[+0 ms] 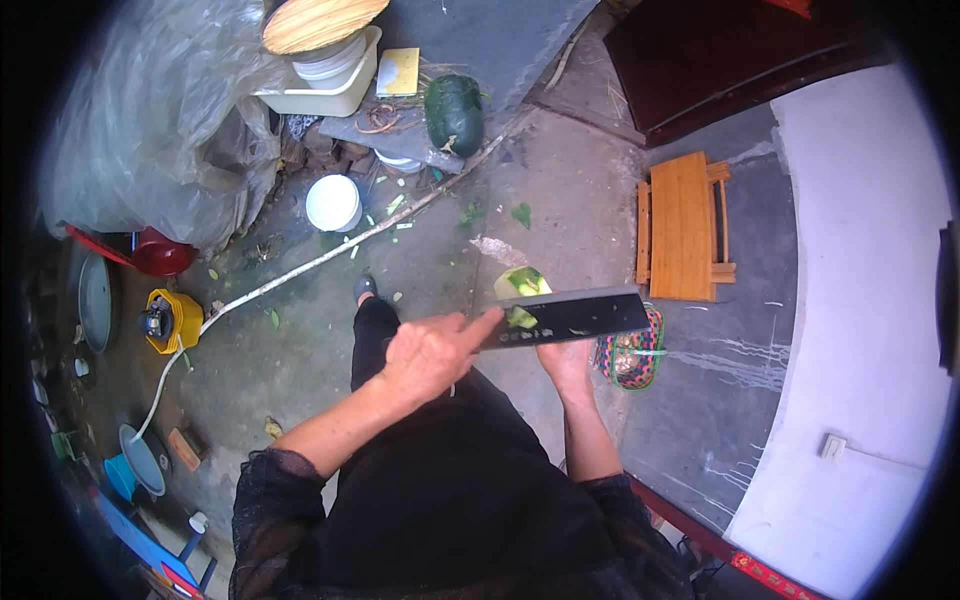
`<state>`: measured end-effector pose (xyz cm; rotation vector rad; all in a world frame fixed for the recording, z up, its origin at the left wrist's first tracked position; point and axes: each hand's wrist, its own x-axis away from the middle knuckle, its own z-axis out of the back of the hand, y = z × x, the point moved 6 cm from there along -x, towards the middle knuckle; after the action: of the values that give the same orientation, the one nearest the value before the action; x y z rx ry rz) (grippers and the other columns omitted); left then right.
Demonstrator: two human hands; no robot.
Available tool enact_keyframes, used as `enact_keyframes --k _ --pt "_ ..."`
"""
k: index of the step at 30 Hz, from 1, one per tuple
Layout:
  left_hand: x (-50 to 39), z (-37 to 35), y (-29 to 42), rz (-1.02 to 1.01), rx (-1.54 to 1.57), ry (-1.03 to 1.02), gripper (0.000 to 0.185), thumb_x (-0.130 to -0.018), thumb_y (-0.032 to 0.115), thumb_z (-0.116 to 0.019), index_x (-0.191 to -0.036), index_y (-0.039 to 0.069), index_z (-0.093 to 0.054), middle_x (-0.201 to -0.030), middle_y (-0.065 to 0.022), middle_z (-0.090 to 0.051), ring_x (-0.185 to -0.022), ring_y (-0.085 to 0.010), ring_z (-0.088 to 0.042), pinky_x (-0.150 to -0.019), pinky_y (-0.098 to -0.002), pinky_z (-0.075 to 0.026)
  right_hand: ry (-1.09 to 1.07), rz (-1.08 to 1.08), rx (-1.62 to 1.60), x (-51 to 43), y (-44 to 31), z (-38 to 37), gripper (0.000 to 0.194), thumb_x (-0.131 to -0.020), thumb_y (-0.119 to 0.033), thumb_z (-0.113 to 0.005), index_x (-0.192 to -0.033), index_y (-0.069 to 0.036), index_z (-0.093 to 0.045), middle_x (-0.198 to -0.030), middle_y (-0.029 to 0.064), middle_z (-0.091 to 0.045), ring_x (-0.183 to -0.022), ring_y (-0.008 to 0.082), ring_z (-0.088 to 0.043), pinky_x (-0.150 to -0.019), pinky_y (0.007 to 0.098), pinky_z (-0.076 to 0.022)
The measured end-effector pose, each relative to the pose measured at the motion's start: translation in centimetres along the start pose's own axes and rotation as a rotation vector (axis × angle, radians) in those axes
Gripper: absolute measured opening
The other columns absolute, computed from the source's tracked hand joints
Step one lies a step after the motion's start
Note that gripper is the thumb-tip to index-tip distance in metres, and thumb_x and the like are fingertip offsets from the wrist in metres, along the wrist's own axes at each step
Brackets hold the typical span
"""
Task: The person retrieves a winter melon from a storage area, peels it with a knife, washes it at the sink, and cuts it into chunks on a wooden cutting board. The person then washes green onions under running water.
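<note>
My left hand (pixel 431 352) grips a cleaver (pixel 577 316), its index finger laid along the blade. The dark, wide blade points right, and a few bits of green peel cling to its face. Behind the blade, my right hand (pixel 566 367) holds a partly peeled green gourd or melon (pixel 521 281). Pale flesh and strips of green skin show at its far end. The blade covers the right fingers and much of the fruit, so where the edge meets it cannot be seen.
A woven basket (pixel 651 360) and wooden stool (pixel 681 225) stand at right. A long pole (pixel 300 261) crosses the floor. Beyond it are a white bucket (pixel 334 202), a yellow container (pixel 187 319) and peel scraps. A dark green melon (pixel 454 112) rests on a slab (pixel 352 133).
</note>
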<state>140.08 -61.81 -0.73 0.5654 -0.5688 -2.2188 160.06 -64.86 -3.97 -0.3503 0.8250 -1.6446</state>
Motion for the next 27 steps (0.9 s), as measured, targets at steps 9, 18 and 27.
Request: enact_keyframes --k 9,18,27 --pt "2.1 -3.8 -3.6 0.080 -0.084 -0.110 0.058 -0.075 0.019 -0.077 -0.130 0.014 -0.059 -0.073 -0.0066 -0.060 -0.069 -0.0271 -0.067 -0.061 -0.0411 -0.053 -0.023 -0.005 0.157 0.3 -0.8 0.6 0.017 -0.077 -0.013 -0.072 -0.089 -0.002 -0.071 -0.089 0.0201 -0.071 -0.080 0.0419 -0.067 -0.071 0.0471 -0.0524" --pt "4.7 -6.6 -5.2 0.659 0.601 -0.527 0.022 -0.089 0.024 -0.069 -0.108 0.015 -0.071 -0.085 -0.0143 -0.072 -0.082 -0.0370 -0.069 -0.077 -0.0442 -0.056 -0.012 -0.461 -0.084 3.6 3.2 1.7 0.029 -0.077 -0.013 -0.080 -0.099 0.004 -0.071 -0.078 0.0190 -0.072 -0.070 0.0225 -0.070 -0.068 0.0350 -0.0532" --pt "1.4 -5.4 -1.9 0.101 -0.034 -0.246 0.056 -0.075 0.016 -0.072 -0.129 0.010 -0.059 -0.088 -0.0150 -0.071 -0.079 -0.0319 -0.071 -0.065 -0.0432 -0.056 0.039 -0.167 0.030 3.9 1.2 1.5 0.022 -0.076 -0.010 -0.076 -0.094 0.002 -0.071 -0.088 0.0245 -0.069 -0.080 0.0404 -0.068 -0.072 0.0444 -0.0523"
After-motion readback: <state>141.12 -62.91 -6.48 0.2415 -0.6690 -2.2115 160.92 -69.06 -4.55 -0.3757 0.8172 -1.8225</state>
